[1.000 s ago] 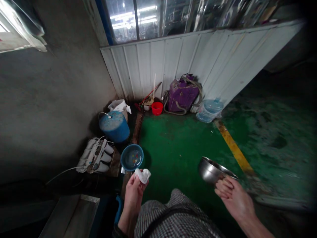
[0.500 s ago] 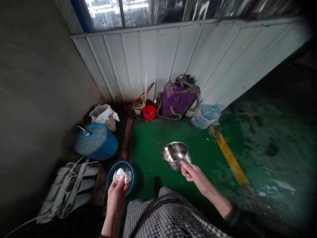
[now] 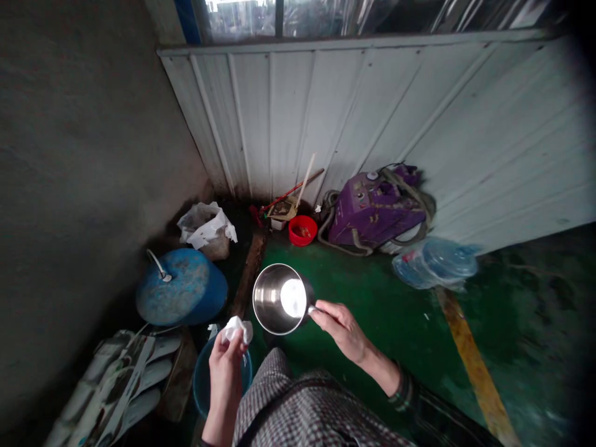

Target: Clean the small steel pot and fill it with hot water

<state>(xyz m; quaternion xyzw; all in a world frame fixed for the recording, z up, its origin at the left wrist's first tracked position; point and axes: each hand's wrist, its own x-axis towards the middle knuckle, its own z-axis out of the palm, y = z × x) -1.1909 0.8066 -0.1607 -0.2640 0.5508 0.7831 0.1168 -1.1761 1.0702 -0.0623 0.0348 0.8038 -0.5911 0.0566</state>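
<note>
the fingers (image 3: 220, 349) of the left hand (image 3: 226, 372) were pressed together at their tips, pinching a white wad (image 3: 237, 328) of cloth or paper and holding it up just above a blue basin (image 3: 201, 380) on the floor. the basin's rim showed on either side of the wrist, so anything falling from the wad would likely have landed in it. the right hand (image 3: 343, 328) had its fingers (image 3: 326, 312) closed on the rim of a steel bowl (image 3: 280, 299). the bowl was in the air just right of the wad, near it but not touching. it was tipped so that its shiny inside faced up toward the camera, which left the inside open to the wad. nothing showed inside it but a bright glare. a checked garment (image 3: 298, 413) filled the bottom edge between the arms.

to the left lay a rack of white filter cartridges (image 3: 123, 382), with a blue drum (image 3: 181, 298) beyond it. farther back a crumpled white bag (image 3: 205, 225) sat in the corner. across the green floor (image 3: 372, 298), a red tub (image 3: 302, 230), some sticks (image 3: 292, 191), a purple machine (image 3: 372, 210) with its hose and a water jug (image 3: 435, 264) on its side were all pushed against the white ribbed wall (image 3: 349, 112), probably to keep the floor open. a yellow stripe (image 3: 475, 369) ran off to the right.
</note>
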